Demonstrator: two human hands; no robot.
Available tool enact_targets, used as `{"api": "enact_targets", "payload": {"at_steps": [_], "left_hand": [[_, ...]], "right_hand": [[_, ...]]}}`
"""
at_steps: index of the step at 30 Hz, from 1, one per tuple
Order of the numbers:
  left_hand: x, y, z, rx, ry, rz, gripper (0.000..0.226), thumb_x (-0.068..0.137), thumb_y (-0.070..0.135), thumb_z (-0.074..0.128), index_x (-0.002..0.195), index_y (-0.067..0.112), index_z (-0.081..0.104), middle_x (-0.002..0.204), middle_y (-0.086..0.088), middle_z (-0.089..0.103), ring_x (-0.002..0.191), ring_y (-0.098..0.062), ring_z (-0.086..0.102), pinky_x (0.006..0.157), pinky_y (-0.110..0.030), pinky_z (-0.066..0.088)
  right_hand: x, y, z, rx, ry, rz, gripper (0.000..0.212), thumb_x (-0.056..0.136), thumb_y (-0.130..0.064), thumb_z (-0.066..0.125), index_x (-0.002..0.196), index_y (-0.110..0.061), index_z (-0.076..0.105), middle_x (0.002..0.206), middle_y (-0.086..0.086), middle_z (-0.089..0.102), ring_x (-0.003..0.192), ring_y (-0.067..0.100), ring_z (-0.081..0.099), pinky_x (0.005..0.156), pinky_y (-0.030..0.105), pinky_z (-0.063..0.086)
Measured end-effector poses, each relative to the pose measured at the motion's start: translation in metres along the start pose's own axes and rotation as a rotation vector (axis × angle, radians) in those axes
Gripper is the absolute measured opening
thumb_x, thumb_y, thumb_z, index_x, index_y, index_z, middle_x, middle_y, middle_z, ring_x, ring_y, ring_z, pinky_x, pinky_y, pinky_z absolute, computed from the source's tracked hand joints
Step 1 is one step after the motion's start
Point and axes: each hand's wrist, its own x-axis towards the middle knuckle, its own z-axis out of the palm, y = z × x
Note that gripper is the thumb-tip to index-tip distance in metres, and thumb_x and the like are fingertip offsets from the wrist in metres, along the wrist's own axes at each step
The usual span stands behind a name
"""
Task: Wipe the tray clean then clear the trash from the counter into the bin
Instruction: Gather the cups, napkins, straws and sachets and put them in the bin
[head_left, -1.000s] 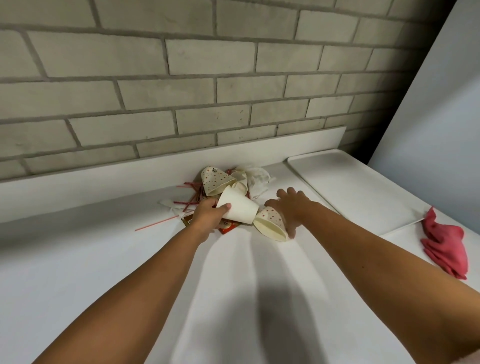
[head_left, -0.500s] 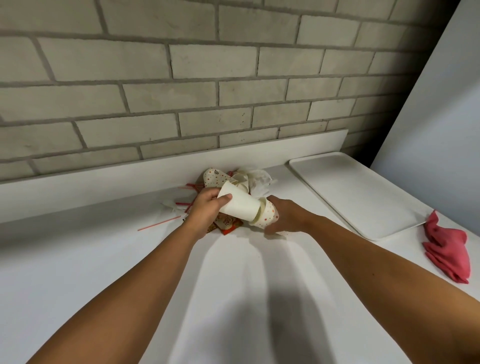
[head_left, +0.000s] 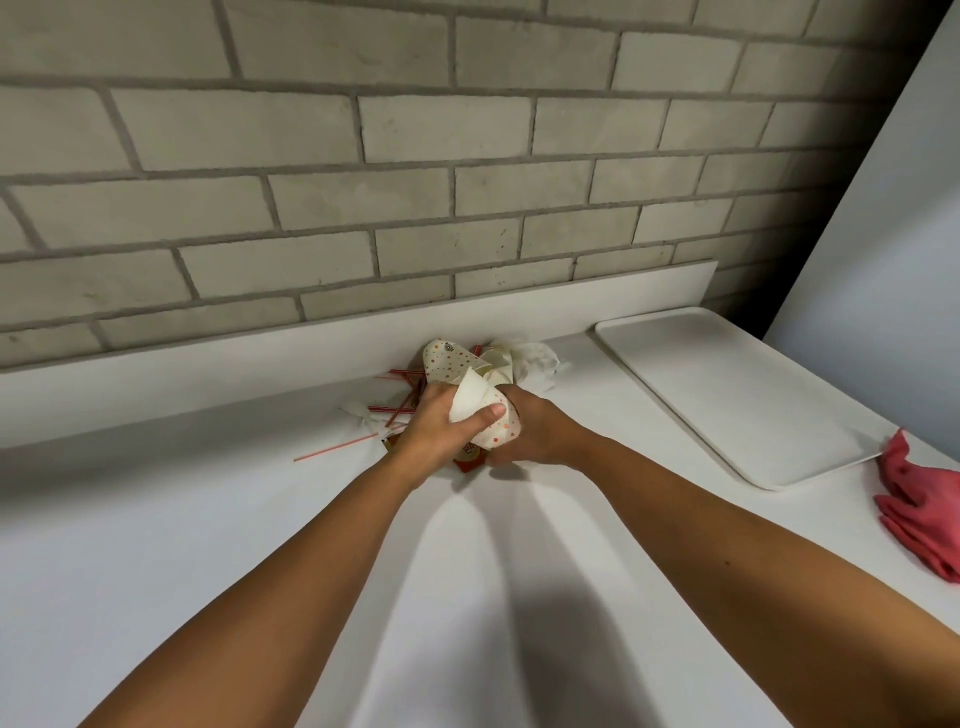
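- Far left, one loose straw lies on the counter, same spot as a second ago, with more straws crossed just right of it.
- My left hand is clamped round the white cup, thumb laid across its side. It had that cup a second ago too.
- The white cup is now pressed right against the dotted cup. A second ago the dotted one lay on the counter, apart from it. Can't tell how far one sits inside the other.
- Right hand is curled round the dotted cup from below. Before, it was only reaching over it. Both hands now touch.
- Rest of the pile, another dotted cup and crumpled paper, sits just behind the hands at the backsplash.
- Tray lies flat on the counter, well right of the pile, unmoved.
- Cloth is bunched just beside the tray's near corner, same as before.
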Motion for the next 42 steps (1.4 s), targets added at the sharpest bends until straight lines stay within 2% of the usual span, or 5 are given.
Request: {"api": "enact_targets", "payload": {"at_steps": [8, 14, 25, 33, 42], "left_hand": [[0.011, -0.011, -0.033, -0.278, 0.278, -0.230, 0.032, 0.079, 0.012, 0.072, 0.109, 0.004, 0.062, 0.105, -0.013, 0.066, 0.095, -0.026, 0.062, 0.083, -0.037, 0.052], [0.020, -0.021, -0.051, -0.359, 0.444, -0.261, 0.040, 0.083, 0.014, 0.068, 0.117, -0.001, 0.053, 0.109, -0.013, 0.063, 0.100, -0.024, 0.062, 0.058, -0.026, 0.054], [0.041, -0.013, -0.052, -0.399, 0.486, -0.174, 0.012, 0.085, 0.017, 0.066, 0.088, 0.018, 0.054, 0.082, 0.001, 0.060, 0.080, -0.016, 0.059, 0.075, -0.034, 0.052], [0.049, -0.023, -0.054, -0.351, 0.486, -0.160, 0.016, 0.086, 0.017, 0.064, 0.077, 0.024, 0.052, 0.079, 0.003, 0.059, 0.075, -0.010, 0.058, 0.070, -0.030, 0.051], [0.045, -0.022, -0.053, -0.324, 0.488, -0.164, 0.017, 0.086, 0.021, 0.064, 0.098, 0.015, 0.054, 0.083, 0.002, 0.060, 0.076, -0.010, 0.058, 0.061, -0.023, 0.047]], "right_hand": [[0.017, -0.001, -0.007, 0.161, -0.175, 0.107, 0.071, 0.078, -0.014, 0.074, 0.140, -0.020, 0.038, 0.122, 0.001, 0.046, 0.096, 0.015, 0.052, 0.065, 0.020, 0.045], [0.049, 0.030, -0.029, -0.166, 0.227, 0.204, 0.058, 0.081, -0.015, 0.070, 0.134, -0.009, 0.048, 0.137, 0.013, 0.040, 0.117, 0.029, 0.051, 0.094, 0.033, 0.045], [0.107, 0.047, -0.039, -0.644, 0.166, 0.219, 0.094, 0.081, -0.017, 0.065, 0.150, -0.036, 0.003, 0.156, -0.001, 0.016, 0.141, 0.030, 0.019, 0.106, 0.048, 0.032], [0.127, 0.070, -0.025, -0.601, 0.071, 0.251, 0.040, 0.088, -0.014, 0.052, 0.128, -0.014, 0.049, 0.122, 0.010, 0.058, 0.112, 0.029, 0.055, 0.084, 0.031, 0.045], [0.112, 0.058, -0.054, -0.225, 0.430, 0.201, 0.022, 0.092, -0.002, 0.046, 0.113, 0.006, 0.051, 0.123, 0.022, 0.043, 0.087, 0.033, 0.049, 0.072, 0.026, 0.035]]}}
